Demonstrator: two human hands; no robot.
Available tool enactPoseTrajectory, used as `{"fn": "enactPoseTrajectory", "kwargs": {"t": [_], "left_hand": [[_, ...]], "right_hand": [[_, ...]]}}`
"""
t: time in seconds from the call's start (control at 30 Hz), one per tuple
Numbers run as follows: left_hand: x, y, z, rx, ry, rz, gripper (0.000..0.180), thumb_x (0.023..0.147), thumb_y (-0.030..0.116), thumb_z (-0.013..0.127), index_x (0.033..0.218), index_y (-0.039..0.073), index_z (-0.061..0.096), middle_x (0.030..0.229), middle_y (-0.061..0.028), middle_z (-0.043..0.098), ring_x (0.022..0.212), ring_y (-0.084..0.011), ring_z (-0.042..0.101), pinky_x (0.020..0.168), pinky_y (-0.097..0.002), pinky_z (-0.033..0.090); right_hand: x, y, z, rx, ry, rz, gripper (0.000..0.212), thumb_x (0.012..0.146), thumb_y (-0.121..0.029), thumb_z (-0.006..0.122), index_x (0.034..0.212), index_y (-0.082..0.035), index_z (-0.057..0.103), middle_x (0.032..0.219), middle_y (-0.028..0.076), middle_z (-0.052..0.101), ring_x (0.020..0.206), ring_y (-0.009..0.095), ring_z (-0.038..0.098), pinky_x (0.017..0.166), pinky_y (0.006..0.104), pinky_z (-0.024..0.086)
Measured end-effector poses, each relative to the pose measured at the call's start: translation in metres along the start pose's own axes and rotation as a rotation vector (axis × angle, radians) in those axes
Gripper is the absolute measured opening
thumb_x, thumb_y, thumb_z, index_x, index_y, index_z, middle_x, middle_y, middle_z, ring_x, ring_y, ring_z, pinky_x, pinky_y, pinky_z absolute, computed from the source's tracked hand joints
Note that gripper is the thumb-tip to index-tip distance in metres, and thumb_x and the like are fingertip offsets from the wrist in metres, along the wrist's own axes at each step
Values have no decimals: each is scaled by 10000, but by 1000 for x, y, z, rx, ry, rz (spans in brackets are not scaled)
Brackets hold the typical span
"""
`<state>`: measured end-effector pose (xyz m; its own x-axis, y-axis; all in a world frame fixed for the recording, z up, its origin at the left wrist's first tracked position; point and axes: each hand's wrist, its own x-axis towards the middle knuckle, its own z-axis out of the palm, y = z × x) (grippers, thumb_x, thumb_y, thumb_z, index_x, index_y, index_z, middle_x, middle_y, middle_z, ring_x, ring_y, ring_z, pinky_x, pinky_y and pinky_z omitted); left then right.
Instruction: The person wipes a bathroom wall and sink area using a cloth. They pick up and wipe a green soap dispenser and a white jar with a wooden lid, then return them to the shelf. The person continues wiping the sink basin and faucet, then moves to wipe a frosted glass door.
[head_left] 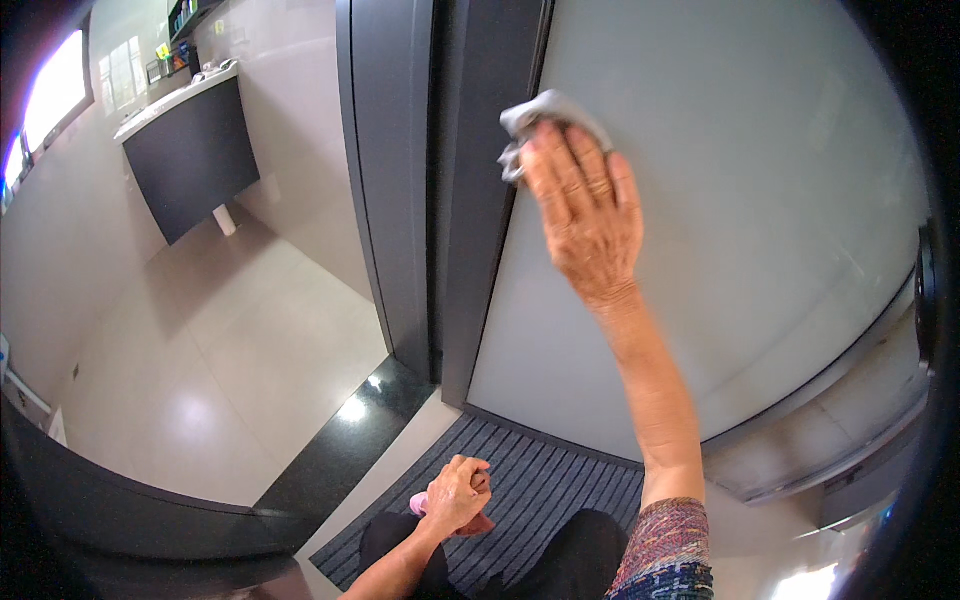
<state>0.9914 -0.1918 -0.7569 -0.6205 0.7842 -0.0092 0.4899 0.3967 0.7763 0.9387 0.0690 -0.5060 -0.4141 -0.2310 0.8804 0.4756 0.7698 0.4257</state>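
My right hand [588,220] is raised at the upper middle, its fingers pressing a crumpled light grey cloth [550,104] against a frosted grey glass door panel [740,220]. The cloth lies at the panel's left edge, beside the dark door frame [485,190]. Lower down, above my knees, my left hand [456,496] is closed around a pink item [418,503], perhaps a cloth. Only small parts of it stick out from the fingers, so its kind cannot be made out.
A ribbed dark mat [500,470] lies under my legs. On the left, past a black stone threshold [340,435], is a tiled room with a dark wall-hung basin cabinet [195,155]. A black door handle [926,300] stands out at the far right.
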Motion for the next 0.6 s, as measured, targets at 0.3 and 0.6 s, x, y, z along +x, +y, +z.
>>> {"fn": "enactPoseTrajectory", "kwargs": {"t": [0.3,0.6], "left_hand": [[-4,-6,3,-46,-18,7,376,679,122,675,1050,102,625,1001,-97,588,957,-309,588,773,-401,491],[-17,-10,19,-105,-79,124,376,682,114,674,1054,87,624,981,-114,602,930,-324,596,761,-411,496]], "right_hand": [[-127,-86,39,122,-354,-411,462,926,-213,426,1386,-241,385,1486,-34,317,1351,145,317,1172,388,118],[-238,-109,52,31,-520,-578,551,911,-217,445,1442,-229,297,1482,-47,311,1368,161,282,1180,422,55]]}}
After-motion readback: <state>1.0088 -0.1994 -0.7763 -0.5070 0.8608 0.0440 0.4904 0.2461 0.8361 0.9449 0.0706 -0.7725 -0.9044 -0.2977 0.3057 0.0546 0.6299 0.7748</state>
